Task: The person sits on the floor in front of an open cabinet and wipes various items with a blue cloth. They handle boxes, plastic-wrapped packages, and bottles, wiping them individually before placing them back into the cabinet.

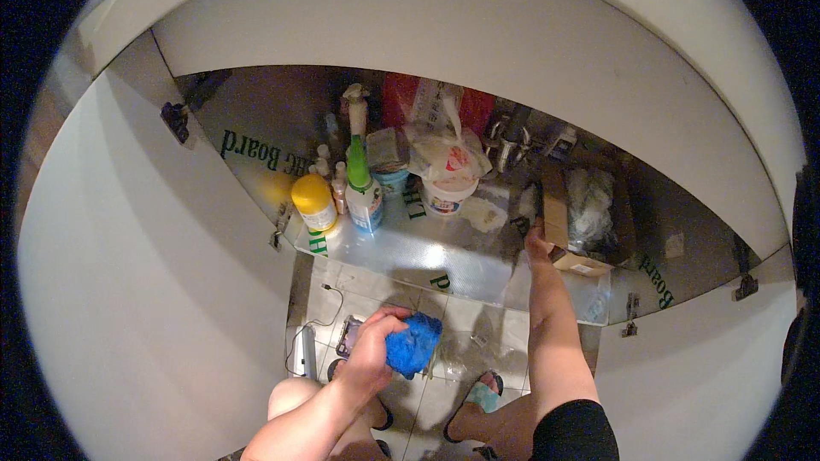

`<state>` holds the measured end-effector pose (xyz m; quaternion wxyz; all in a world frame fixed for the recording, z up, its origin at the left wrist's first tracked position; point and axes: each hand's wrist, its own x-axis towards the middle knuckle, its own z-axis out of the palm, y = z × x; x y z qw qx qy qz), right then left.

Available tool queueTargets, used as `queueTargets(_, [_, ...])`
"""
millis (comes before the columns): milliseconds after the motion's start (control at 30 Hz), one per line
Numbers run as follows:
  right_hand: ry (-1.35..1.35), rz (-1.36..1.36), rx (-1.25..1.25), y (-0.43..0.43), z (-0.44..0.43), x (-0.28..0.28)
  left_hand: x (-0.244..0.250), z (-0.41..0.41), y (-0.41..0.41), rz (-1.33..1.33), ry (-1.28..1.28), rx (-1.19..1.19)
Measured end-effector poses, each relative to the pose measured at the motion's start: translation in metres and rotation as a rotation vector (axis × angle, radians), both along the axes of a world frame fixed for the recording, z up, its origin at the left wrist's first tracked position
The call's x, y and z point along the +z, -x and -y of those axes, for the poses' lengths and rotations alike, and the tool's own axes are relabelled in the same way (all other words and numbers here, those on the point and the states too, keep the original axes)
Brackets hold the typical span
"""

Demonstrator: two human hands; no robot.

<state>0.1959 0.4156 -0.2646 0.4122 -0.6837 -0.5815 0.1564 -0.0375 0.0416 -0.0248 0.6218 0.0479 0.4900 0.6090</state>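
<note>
My left hand [375,339] is closed around a crumpled blue cloth [413,344], above the tiled floor in front of an open cabinet. Inside the cabinet, at the right, my right hand [539,240] holds the left side of an open cardboard box [555,214]; some of its fingers are hidden. Clear plastic wrapping [590,205] fills the box. To the left of that hand, a pale stain or residue [483,214] marks the foil-like liner of the cabinet floor [410,243].
At the cabinet's left stand a yellow-capped bottle [314,203], a green-topped spray bottle [363,195] and a white tub [448,195] under a plastic bag [451,157]. Metal pipe fittings [512,144] lie behind. Open doors flank both sides, with hinges [175,121]. A cable [336,307] trails on the floor.
</note>
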Motion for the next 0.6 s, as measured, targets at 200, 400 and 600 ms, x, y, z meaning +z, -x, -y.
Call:
queueTargets(200, [0.041, -0.001, 0.044, -0.002, 0.0, -0.001, -0.009, -0.001, 0.001, -0.001, 0.003, 0.003])
queueTargets(400, [0.252, 0.586, 0.232, 0.032, 0.058, 0.057, -0.02, -0.001, 0.004, 0.003, -0.042, 0.003])
queueTargets(600, [0.02, 0.843, 0.496, 0.013, 0.111, 0.133, -0.013, -0.004, -0.005, -0.007, -0.004, -0.005])
